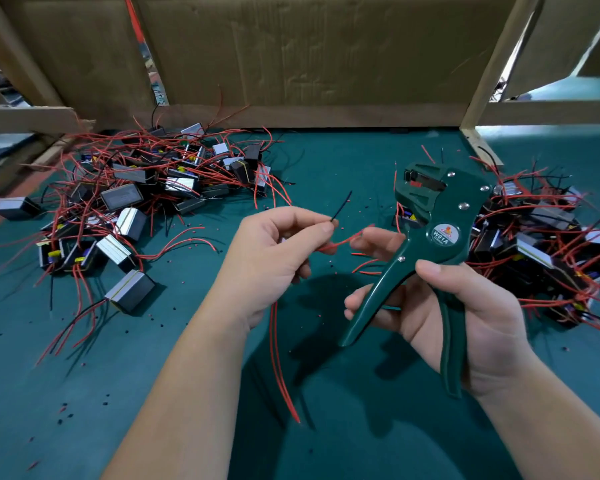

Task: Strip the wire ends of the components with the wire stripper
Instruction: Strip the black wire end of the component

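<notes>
My left hand pinches a thin black wire between thumb and forefinger, its end pointing up and right. Red wires hang down below this hand, and another red wire runs toward my right hand. The component they belong to is hidden inside my left hand. My right hand grips the handles of the dark green wire stripper, which stands upright with its jaws at the top, a little right of the black wire's tip. The jaws hold no wire.
A pile of black and silver components with red wires lies at the left on the green mat. A second pile lies at the right behind the stripper. Bits of stripped insulation dot the mat. A cardboard wall closes the back.
</notes>
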`<action>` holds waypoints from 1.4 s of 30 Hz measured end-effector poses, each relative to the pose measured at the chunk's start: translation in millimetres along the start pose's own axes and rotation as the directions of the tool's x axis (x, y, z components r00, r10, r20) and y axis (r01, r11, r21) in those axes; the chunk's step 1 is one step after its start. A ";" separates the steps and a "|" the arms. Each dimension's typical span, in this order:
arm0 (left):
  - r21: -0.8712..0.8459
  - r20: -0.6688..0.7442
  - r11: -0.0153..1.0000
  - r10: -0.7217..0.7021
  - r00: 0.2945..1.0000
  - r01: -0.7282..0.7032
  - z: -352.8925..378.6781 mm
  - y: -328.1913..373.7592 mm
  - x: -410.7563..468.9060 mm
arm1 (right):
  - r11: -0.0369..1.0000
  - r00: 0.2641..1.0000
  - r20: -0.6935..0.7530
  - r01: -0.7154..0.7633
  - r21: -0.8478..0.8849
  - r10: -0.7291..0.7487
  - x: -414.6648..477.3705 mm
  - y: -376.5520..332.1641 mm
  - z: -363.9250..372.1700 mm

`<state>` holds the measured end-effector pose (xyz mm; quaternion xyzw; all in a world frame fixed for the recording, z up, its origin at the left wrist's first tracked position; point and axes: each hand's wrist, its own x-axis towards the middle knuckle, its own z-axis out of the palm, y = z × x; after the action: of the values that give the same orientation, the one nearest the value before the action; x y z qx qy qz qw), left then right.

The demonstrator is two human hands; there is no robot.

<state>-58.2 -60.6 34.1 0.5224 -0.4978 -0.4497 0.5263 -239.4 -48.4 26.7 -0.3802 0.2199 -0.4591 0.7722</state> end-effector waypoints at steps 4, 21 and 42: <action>-0.104 -0.017 0.990 0.091 0.996 -0.092 -2.6 2.5 -0.6 | 0.999 1.000 -0.001 -0.024 0.023 0.024 0.6 -0.1 -3.2; 0.083 0.151 0.984 0.142 0.978 -0.156 -2.5 -0.1 -3.0 | 0.984 0.984 0.041 -0.175 -0.018 0.176 -0.2 4.2 -0.4; 0.008 0.072 0.971 0.239 0.968 -0.240 4.1 0.7 -3.0 | 0.981 0.980 0.067 -0.187 -0.045 0.190 1.6 3.8 -2.3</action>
<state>-62.7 -58.1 34.5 0.4468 -0.5793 -0.3969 0.5543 -238.1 -49.6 22.3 -0.3886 0.2363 -0.3658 0.8120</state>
